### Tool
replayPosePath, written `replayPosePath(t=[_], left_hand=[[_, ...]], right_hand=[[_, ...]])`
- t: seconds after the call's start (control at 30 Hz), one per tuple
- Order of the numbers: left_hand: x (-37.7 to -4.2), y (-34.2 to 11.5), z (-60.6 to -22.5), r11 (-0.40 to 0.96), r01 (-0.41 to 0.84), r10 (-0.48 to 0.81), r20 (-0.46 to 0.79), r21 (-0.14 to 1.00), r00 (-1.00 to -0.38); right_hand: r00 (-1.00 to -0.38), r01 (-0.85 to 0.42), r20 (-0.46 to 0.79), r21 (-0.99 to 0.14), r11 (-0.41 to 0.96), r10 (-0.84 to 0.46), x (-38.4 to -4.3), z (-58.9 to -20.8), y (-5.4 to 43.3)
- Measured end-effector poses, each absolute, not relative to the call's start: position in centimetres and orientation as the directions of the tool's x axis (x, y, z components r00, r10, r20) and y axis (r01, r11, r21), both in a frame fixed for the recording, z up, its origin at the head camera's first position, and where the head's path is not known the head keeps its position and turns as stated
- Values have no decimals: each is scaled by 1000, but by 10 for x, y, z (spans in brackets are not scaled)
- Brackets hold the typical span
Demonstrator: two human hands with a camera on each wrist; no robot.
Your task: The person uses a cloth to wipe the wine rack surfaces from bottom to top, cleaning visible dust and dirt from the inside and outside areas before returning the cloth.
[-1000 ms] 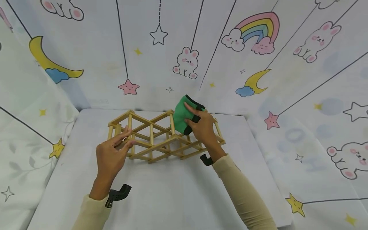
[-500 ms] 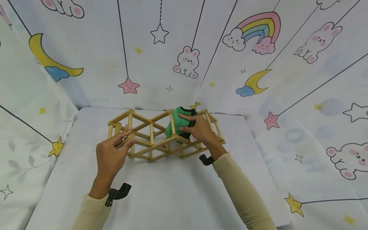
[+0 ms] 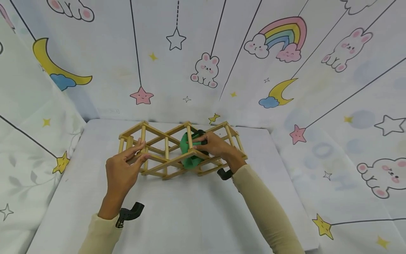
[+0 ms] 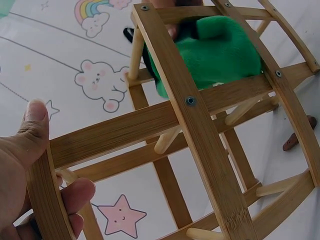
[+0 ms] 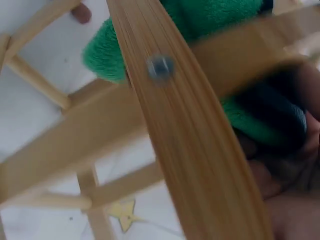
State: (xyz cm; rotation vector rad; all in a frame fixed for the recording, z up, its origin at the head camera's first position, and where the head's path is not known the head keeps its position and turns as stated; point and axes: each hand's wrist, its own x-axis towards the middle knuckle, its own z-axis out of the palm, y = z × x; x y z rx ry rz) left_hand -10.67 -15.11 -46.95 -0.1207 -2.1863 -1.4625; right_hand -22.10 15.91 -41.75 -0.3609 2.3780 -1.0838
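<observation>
A lattice rack (image 3: 166,148) of pale wooden slats and round dowels stands on the white table. My left hand (image 3: 122,173) grips its left end; in the left wrist view the thumb and fingers close around a slat (image 4: 47,195). Inside the middle of the rack is a green fuzzy cloth (image 3: 190,163) with black edging. My right hand (image 3: 217,145) reaches in from above and pinches this cloth against the slats and dowels. Close up in the right wrist view, a slat with a metal rivet (image 5: 161,67) hides part of the cloth (image 5: 102,55) and fingers.
The white tabletop (image 3: 187,215) extends in front of the rack. Behind and at both sides hangs a curtain (image 3: 108,60) printed with bunnies, stars and moons. Each wrist wears a black camera mount, such as the left one (image 3: 131,212).
My right hand has moved down and slightly left, carrying the green cloth from above the rack into its middle. The left hand keeps its hold on the rack's end.
</observation>
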Motion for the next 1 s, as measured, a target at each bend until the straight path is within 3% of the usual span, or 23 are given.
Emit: replayPosePath(t=[0.17,0.3,0.53,0.7,0.87,1.0], left_hand=[[-107,-152,-470,414,344,-199,453,843,-869],[-108,-152,-471,409,339,-202,447,847,-871],[-108,-151,-469,407,339,-217,450,848,-866],[-108,-151,-468,412,333,-222,448,848,-866],[-108,-152,-468,417,331,-221,448,847,-866],[-108,-154,-467,411,335,-209,444,848,-871]], right_hand=[[-747,-113,-354,-766,633,-562,-237,-430,135],[-730,-216,-322,-727,652,-602,-250,-440,119],[-778,-131,-392,-663,737,-491,-255,-443,111],[-732,-152,-345,-759,634,-588,-258,-448,114],[-715,14,-448,-777,630,-537,-259,-454,112],[-701,56,-478,-776,628,-528,-259,-454,106]])
